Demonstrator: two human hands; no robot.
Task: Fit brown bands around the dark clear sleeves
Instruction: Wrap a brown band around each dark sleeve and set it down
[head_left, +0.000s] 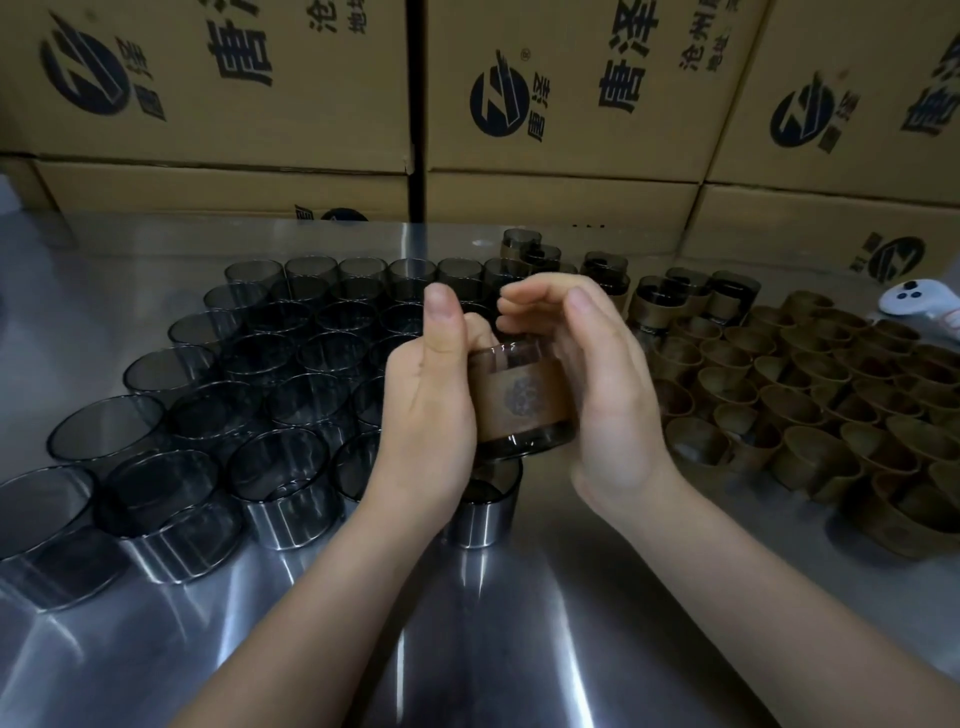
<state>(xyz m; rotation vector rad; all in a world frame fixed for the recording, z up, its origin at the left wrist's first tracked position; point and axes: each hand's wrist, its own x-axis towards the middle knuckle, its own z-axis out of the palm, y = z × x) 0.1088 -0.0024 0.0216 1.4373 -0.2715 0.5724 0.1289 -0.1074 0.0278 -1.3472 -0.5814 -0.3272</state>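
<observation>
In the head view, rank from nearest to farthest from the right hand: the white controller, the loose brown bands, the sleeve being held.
1. The sleeve, gripped by the right hand.
2. The loose brown bands, heaped just to its right.
3. The white controller, far right edge.

The left hand (426, 400) and right hand (597, 395) cover the sides and far rim of the sleeve (524, 440). The print on its band (519, 400) is too blurred to read. The right edge cuts the controller (914, 304), the top edge the boxes (208, 78).
</observation>
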